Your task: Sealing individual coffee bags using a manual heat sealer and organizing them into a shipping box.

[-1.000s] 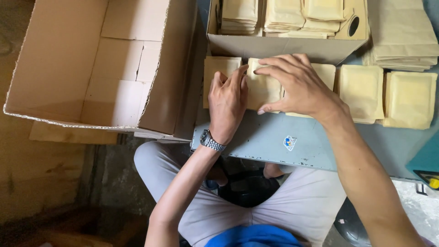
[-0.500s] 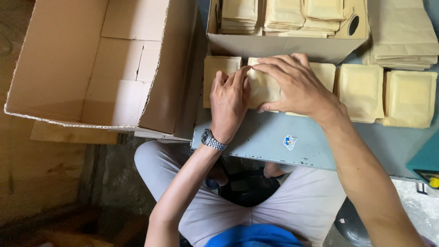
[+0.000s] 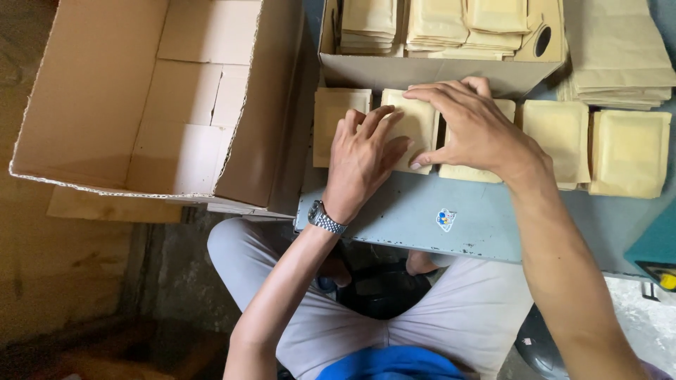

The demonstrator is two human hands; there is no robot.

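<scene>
Altogether five tan padded packets line the grey table [image 3: 422, 211] before the small carton [image 3: 422, 70]; the second packet [image 3: 415, 119] (flat, square) lies under the left hand [image 3: 362, 158] and right hand [image 3: 479, 130], fingers spread, gripping nothing.

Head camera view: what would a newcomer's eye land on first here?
Most likely the two bare hands at the centre: the left hand, a metal wristwatch on its wrist, and the right hand both press on a tan padded envelope in a row of such envelopes along the grey-blue table. Next comes the big open cardboard box at the left, then the smaller box packed with envelopes at the top.
</scene>
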